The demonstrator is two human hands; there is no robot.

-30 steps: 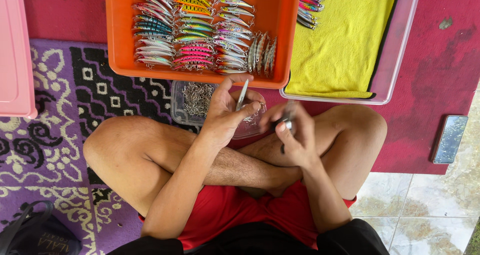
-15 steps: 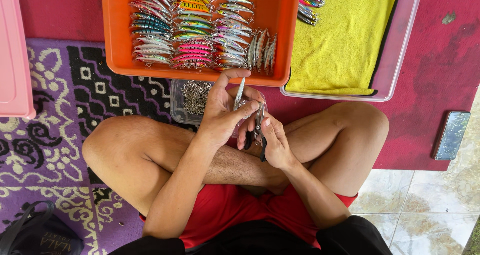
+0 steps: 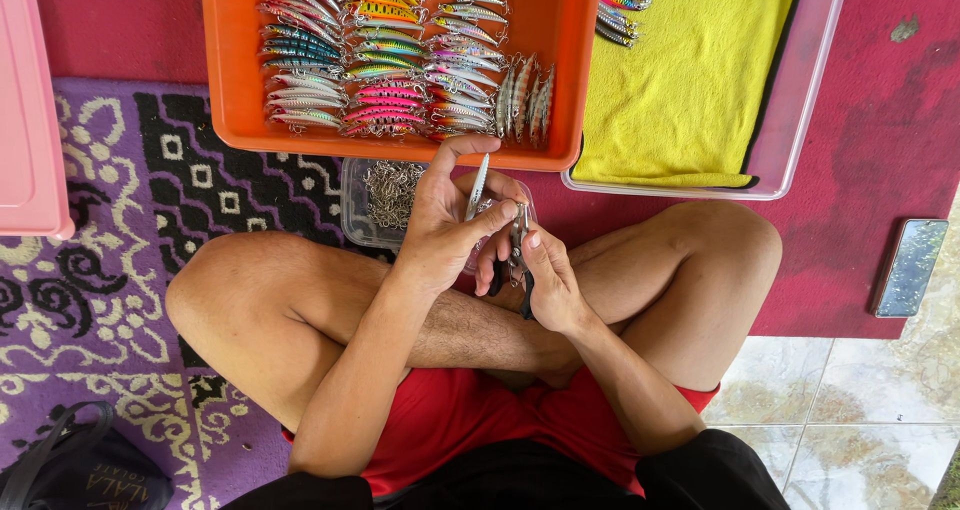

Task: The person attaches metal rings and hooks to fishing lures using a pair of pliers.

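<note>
while the person sat cross-legged on the patterned rug (image 3: 110, 300), the scene read as follows:

left hand: the left hand (image 3: 440, 225) was clenched around a slim silver fishing lure (image 3: 478, 185), thumb on one side and fingers curled over the other, held above the crossed shins.

lure axis: its long axis ran nearly upright in the view, the tip pointing toward the orange tray (image 3: 230, 90), the lower end buried in the grip.

right hand: the right hand (image 3: 545, 280) was closed on small dark-handled pliers (image 3: 518, 255), handles down in the palm, nose up.

key relation: the pliers' nose lay just right of the lure's lower end, close to touching; it probably met a ring or hook there, though fingers hid the joint. the left hand was the nearer to the lure, since it carried it.

behind the hands: a clear plastic box of small metal hooks (image 3: 385, 195) sat on the rug, just short of the orange tray.

orange tray: rows of painted lures, green, yellow, pink and silver, lay side by side.

right of it: a clear tray (image 3: 805, 110) lined with a yellow cloth (image 3: 700, 80) held a few more lures at its top corner.

edges: a pink container (image 3: 25, 120) at far left, a dark bag (image 3: 70, 470) bottom left, a phone-like slab (image 3: 908, 267) on the red mat at right.
</note>
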